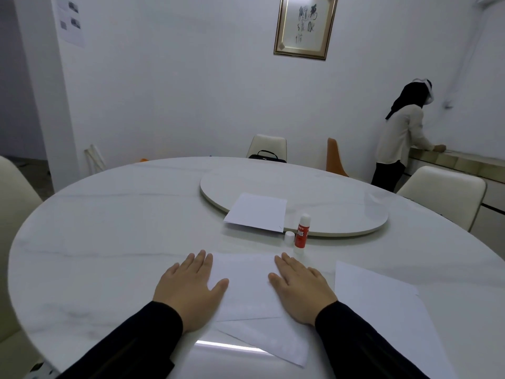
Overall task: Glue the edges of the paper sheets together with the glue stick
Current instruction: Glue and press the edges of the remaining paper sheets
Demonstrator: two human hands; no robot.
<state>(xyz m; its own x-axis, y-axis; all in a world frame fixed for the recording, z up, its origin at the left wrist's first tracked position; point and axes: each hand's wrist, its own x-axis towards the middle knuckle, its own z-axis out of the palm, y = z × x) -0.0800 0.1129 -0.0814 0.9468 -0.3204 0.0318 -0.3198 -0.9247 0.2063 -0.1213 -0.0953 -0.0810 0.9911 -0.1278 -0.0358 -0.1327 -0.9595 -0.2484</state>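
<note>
Two overlapping white paper sheets (246, 285) lie in front of me on the round white table (109, 228). My left hand (188, 288) rests flat on their left side, fingers spread. On the right side my right hand (300, 289) lies flat as well. Just beyond the sheets a red-and-white glue stick (301, 234) stands upright with its top uncovered, and its white cap (288, 237) sits beside it on the left. Neither hand holds anything.
More white paper (382, 310) lies to the right, and another sheet (257, 212) rests on the edge of the turntable (341, 198). Chairs ring the table; a black bag (267, 156) sits on the far one. A person (401, 138) stands at a counter, back right.
</note>
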